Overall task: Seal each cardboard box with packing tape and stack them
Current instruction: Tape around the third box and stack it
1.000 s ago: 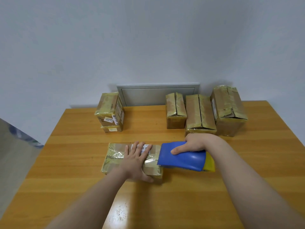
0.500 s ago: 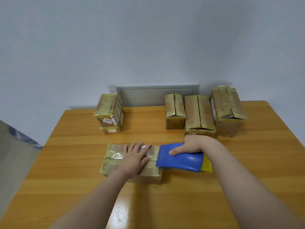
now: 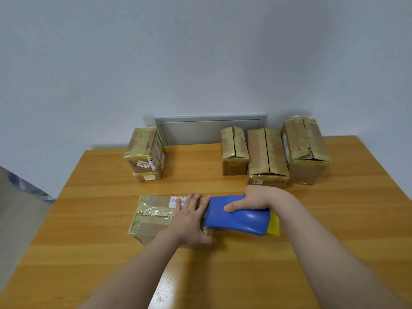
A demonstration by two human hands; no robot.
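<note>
A flat cardboard box (image 3: 153, 216) wrapped in yellowish tape lies in the middle of the wooden table (image 3: 89, 253). My left hand (image 3: 189, 219) presses flat on its right half, fingers spread. My right hand (image 3: 254, 198) grips a blue tape dispenser (image 3: 238, 216) with a yellow roll at its back end; the dispenser's front meets the box's right end. At the back left, two taped boxes (image 3: 146, 152) are stacked. Three more boxes stand at the back right: a small one (image 3: 234, 150), a middle one (image 3: 267, 157) and a tall one (image 3: 305, 150).
A grey metal panel (image 3: 209, 128) is set in the wall behind the table. The table's left edge drops to a grey floor (image 3: 20, 208). Bare wood lies in front of my arms and on the right side.
The dispenser and my right hand have shifted slightly left, closer against the box's right end. My left hand has stayed flat on the box.
</note>
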